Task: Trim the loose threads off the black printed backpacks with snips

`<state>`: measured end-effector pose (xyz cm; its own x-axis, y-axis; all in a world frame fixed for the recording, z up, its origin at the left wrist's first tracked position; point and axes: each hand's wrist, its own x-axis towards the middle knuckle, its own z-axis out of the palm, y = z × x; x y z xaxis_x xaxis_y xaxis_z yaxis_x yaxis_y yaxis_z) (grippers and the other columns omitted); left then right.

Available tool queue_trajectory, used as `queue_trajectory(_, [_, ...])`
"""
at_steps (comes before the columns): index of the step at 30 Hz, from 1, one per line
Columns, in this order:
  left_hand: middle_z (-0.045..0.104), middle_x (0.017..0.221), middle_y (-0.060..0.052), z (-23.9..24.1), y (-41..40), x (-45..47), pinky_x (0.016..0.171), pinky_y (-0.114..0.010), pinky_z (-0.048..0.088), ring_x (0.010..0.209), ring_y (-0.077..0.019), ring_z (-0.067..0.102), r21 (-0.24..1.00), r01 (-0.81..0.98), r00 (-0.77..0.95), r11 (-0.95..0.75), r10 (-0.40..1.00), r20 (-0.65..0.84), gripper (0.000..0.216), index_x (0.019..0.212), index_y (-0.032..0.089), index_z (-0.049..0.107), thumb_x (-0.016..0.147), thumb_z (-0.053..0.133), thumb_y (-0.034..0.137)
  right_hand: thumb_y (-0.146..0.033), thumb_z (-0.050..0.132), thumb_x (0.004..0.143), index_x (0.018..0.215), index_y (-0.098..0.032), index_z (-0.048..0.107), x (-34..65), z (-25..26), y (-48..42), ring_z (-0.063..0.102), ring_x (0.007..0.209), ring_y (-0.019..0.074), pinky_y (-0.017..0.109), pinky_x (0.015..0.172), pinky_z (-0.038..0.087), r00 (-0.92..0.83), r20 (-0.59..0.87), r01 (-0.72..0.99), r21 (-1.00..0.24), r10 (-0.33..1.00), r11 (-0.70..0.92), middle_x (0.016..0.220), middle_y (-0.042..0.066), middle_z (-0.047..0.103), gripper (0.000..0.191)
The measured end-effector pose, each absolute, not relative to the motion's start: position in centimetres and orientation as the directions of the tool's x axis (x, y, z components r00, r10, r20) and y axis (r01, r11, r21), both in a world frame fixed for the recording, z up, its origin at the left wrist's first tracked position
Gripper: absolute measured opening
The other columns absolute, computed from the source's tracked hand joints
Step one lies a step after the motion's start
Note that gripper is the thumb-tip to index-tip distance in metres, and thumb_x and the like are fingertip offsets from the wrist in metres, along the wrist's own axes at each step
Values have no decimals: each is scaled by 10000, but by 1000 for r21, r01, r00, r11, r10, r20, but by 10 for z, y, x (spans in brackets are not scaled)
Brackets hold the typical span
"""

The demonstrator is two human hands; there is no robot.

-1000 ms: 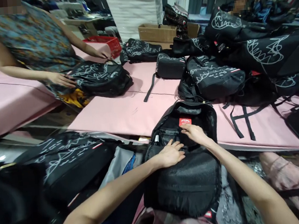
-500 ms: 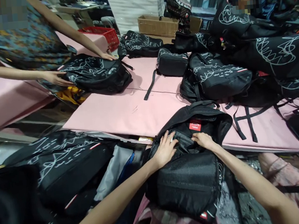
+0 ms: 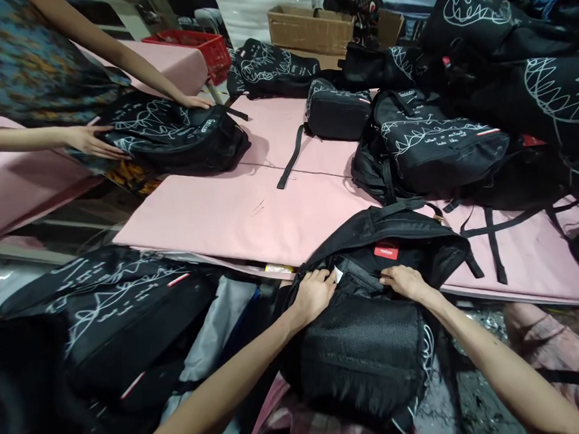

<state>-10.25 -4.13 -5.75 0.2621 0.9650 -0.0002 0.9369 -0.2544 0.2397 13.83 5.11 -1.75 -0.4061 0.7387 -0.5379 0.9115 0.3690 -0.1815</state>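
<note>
A black backpack (image 3: 361,365) lies in front of me, half on my lap and half against the table edge, its main opening unzipped. Inside the flap a red label (image 3: 386,250) shows. My left hand (image 3: 315,292) is closed on the left rim of the opening, with a small white tag (image 3: 338,274) by its fingertips. On the opposite side, my right hand (image 3: 403,281) pinches the grey inner lining (image 3: 362,279), fingers curled. The far part of the backpack, with its straps, rests on the pink table (image 3: 229,215).
Across the table a co-worker's hands (image 3: 96,142) rest on another black backpack (image 3: 177,135) with white scribble print. More backpacks (image 3: 438,142) are piled to the right, and one (image 3: 126,310) lies at my left. A cardboard box (image 3: 309,29) and red crate (image 3: 201,50) stand behind.
My left hand's fingers have curled from lying spread to gripping the rim. The white tag has come into view, and the opening looks slightly wider. My view has shifted a little.
</note>
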Motion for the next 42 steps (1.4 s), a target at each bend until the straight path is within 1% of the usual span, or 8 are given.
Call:
queue_trajectory(10, [596, 1036, -111, -65, -33, -96, 746, -333, 459, 871, -219, 567, 197, 938, 288, -283, 958, 5, 325, 1146, 115, 549, 900, 361, 214, -263, 459, 880, 1142, -273, 597, 144, 7, 77, 548, 1037, 208, 305, 853, 409, -471, -253, 869, -298, 845, 395, 1126, 58, 608, 296])
queue_trajectory(15, [585, 1062, -137, -48, -26, -93, 746, -345, 473, 850, -235, 593, 168, 965, 225, -201, 965, -137, 378, 1199, 91, 527, 899, 348, 235, -296, 444, 881, 1113, -235, 611, 156, 48, 99, 538, 1090, 196, 347, 965, 373, -476, 76, 569, -733, 876, 372, 1141, 36, 625, 292])
queue_trajectory(24, [603, 1025, -183, -18, -18, -84, 749, -390, 492, 878, -286, 624, 160, 984, 121, -75, 947, -298, 390, 1121, 52, 569, 890, 345, 272, -459, 541, 808, 1019, -169, 609, 255, 52, 20, 616, 703, 154, 262, 610, 455, 55, -1, 291, -956, 999, -17, 985, 94, 666, 365])
queue_trajectory(28, [651, 1049, -111, 29, 4, -111, 894, -348, 460, 983, -231, 605, 534, 844, 271, -45, 896, -352, 319, 1010, 133, 636, 821, 457, 318, -490, 533, 773, 949, -138, 645, 277, 0, -25, 504, 499, 135, 269, 516, 405, 127, -130, 443, -880, 983, -174, 695, 47, 659, 409])
queue_trajectory(32, [668, 1015, -65, 105, 3, -133, 878, -381, 490, 907, -214, 621, 890, 455, -27, 35, 999, -26, 388, 1040, 157, 617, 797, 487, 430, -424, 613, 690, 870, -175, 667, 265, -40, -49, 586, 833, 214, 318, 764, 437, 112, -146, 319, -931, 983, -175, 842, 48, 674, 312])
queue_trajectory(35, [635, 989, -3, 141, -21, -120, 845, -412, 492, 894, -202, 599, 767, 591, -342, -248, 784, 517, 306, 1087, 224, 598, 830, 480, 340, -410, 638, 661, 791, -164, 650, 254, -50, -54, 570, 766, 195, 298, 701, 439, 207, -151, 207, -959, 967, -194, 782, 37, 652, 279])
queue_trajectory(39, [647, 819, 65, 126, -40, -61, 730, -356, 489, 791, -174, 590, 294, 669, 322, -683, 622, 714, 234, 928, 349, 629, 814, 474, 216, -442, 661, 634, 702, -160, 575, 249, -52, -56, 401, 466, 96, 213, 431, 299, 286, -212, 60, -969, 934, -238, 550, -33, 503, 303])
queue_trajectory(42, [663, 873, 0, 86, -27, 5, 749, -347, 446, 847, -178, 566, 348, 601, 546, -719, 688, 478, 218, 934, 254, 646, 885, 434, 241, -488, 658, 631, 685, -169, 530, 248, -46, -59, 258, 400, 57, 200, 388, 182, 325, -235, -42, -971, 916, -234, 482, -76, 378, 348])
